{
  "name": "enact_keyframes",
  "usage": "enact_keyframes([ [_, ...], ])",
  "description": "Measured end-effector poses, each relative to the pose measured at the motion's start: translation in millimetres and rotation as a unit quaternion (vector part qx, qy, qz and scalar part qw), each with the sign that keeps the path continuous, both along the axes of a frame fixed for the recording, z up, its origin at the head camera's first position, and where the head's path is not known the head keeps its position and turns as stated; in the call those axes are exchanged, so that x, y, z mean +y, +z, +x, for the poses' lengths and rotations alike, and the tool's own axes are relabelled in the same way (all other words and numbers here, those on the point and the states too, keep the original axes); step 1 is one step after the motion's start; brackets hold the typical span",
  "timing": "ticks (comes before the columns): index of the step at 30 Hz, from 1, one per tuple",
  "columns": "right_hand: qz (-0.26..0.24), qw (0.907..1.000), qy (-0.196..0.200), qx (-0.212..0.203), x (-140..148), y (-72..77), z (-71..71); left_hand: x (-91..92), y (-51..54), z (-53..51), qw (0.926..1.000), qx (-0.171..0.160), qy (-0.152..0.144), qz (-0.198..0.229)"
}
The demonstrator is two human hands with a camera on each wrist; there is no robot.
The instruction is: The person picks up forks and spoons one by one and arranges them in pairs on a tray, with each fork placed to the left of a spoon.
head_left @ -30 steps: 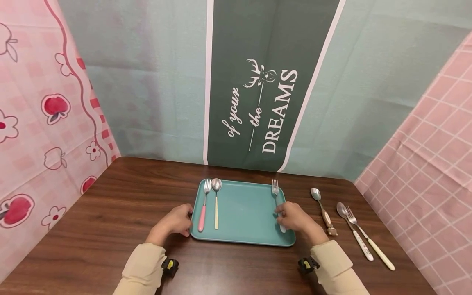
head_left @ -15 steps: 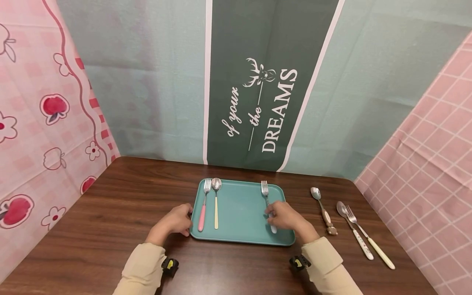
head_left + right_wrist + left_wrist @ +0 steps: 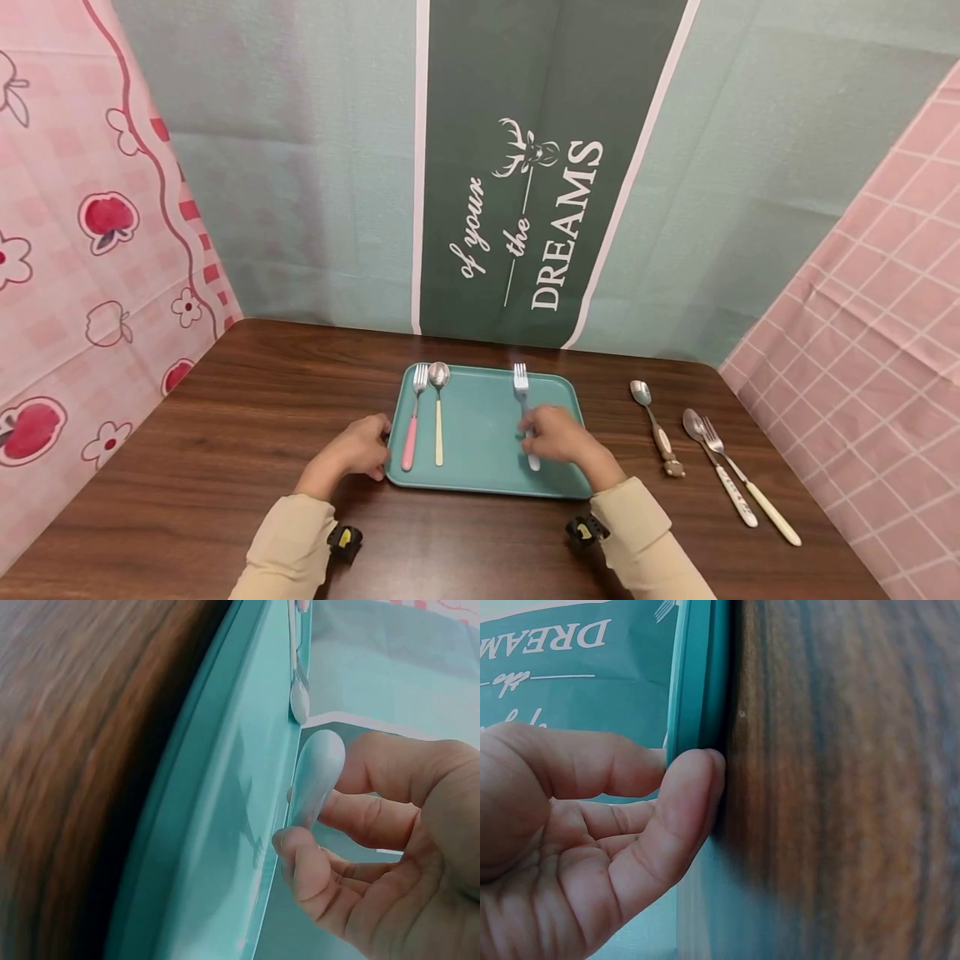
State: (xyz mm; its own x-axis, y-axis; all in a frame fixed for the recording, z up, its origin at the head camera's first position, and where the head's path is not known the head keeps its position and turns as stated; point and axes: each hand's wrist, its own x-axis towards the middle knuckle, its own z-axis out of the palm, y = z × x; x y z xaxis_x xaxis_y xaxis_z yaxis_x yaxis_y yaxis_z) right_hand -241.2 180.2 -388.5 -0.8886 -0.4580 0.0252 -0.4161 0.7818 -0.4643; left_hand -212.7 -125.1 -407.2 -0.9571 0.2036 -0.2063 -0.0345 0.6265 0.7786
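Pinching pale-handled fork [image 3: 521, 386] in right hand [image 3: 555, 433] with fingers [image 3: 375, 817] narrow, over 3 o'clock side of teal tray [image 3: 480, 437]; gripping tray at 9 o'clock with left hand [image 3: 360, 447]. Best lower fork level, parallel to cream-handled spoon [image 3: 438, 421] at 10 o'clock, then release softly.

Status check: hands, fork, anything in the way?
Left hand grips teal tray by left edge. Right hand holds pale-handled fork over tray. Nothing seen between fork and cream-handled spoon.

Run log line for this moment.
left grip: pinches teal tray by left rim; right grip: holds pale-handled fork over tray; on tray: pink-handled fork, cream-handled spoon
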Motion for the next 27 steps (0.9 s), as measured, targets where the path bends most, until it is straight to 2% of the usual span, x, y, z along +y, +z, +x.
enact_keyframes([
  [11, 0.002, 0.9999, 0.001, -0.016, -22, -0.1, -0.4, 0.5, -0.1, 0.3, 1.0, -0.001, -0.002, -0.004],
  [21, 0.017, 0.9995, 0.008, -0.025, -42, -9.7, -4.9, 0.5, -0.5, -0.4, 1.0, -0.003, -0.003, -0.004],
  [27, 0.016, 0.9992, 0.013, -0.035, -51, -10.4, -7.5, 0.2, -0.1, 0.3, 1.0, 0.0, -0.004, -0.005],
])
